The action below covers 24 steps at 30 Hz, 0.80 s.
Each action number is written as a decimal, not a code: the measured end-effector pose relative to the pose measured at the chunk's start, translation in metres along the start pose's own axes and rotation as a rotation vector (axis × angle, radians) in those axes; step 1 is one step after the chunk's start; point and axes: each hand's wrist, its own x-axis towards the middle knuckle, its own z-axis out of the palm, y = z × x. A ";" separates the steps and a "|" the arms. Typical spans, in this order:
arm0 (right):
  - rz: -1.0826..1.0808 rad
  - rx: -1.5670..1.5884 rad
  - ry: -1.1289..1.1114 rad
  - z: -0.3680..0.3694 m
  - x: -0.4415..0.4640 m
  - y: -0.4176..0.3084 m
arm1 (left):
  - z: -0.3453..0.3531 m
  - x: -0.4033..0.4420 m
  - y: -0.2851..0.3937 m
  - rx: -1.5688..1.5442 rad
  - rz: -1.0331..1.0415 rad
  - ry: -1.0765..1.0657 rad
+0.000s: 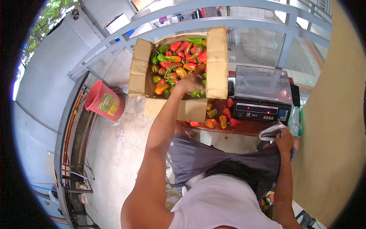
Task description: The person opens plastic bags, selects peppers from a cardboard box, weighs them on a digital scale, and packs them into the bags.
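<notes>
An open cardboard box [216, 65] holds a heap of red, green and orange peppers [179, 57]. My left hand [188, 84] reaches into its near right part, among the peppers and right beside a green one [196, 93]. The fingers there are shaded and partly hidden, so their grip is unclear. Lower right, my right hand [284, 139] is closed on the edge of a clear plastic bag [271, 132], in front of a digital weighing scale [261, 95]. Several loose peppers [223, 121] lie between box and scale on a reddish-brown surface [244, 130].
A red bucket [105, 100] with a label stands left of the box. Grey metal railings [251, 23] run behind the box and scale. At the right rises a tan panel [331, 126]. Green plastic bags [296, 121] hang beside the scale.
</notes>
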 end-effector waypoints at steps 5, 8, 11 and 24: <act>0.026 -0.015 0.003 0.002 -0.002 -0.001 | -0.005 0.006 0.002 0.061 -0.027 0.030; 0.007 0.028 -0.030 -0.003 0.001 -0.002 | -0.018 0.003 -0.004 0.071 -0.050 0.189; -0.004 0.117 0.006 -0.010 -0.001 -0.009 | -0.049 -0.020 0.019 -0.142 -0.010 0.342; 0.003 0.061 -0.179 -0.001 0.014 -0.024 | 0.170 0.119 0.281 0.200 0.372 -0.280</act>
